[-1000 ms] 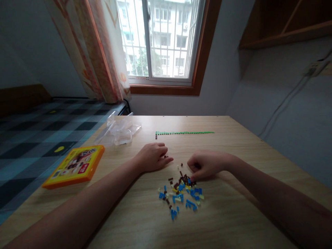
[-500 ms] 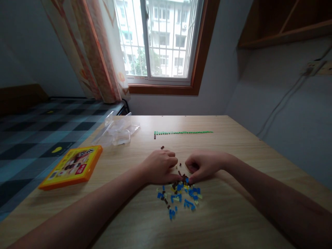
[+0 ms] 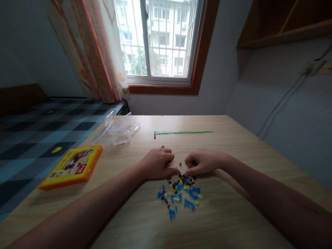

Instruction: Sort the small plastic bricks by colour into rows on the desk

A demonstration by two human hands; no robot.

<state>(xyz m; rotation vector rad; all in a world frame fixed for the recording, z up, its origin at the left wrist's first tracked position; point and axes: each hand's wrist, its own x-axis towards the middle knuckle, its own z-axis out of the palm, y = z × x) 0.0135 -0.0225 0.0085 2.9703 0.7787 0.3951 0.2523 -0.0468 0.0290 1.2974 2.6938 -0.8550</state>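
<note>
Bricks (image 3: 178, 192) lie heaped near-centre on the table (image 3: 233, 221), sorting under way: left hand (image 3: 157, 162) and right hand (image 3: 201, 162), fingers curled narrow, pick at the pile's far edge, contents indiscernible; next requires isolating one brown piece.

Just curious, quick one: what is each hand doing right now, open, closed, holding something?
Left hand: curled, fingertips at the pile of small bricks; whether it holds one cannot be told.
Right hand: curled likewise; hold unclear.
</note>
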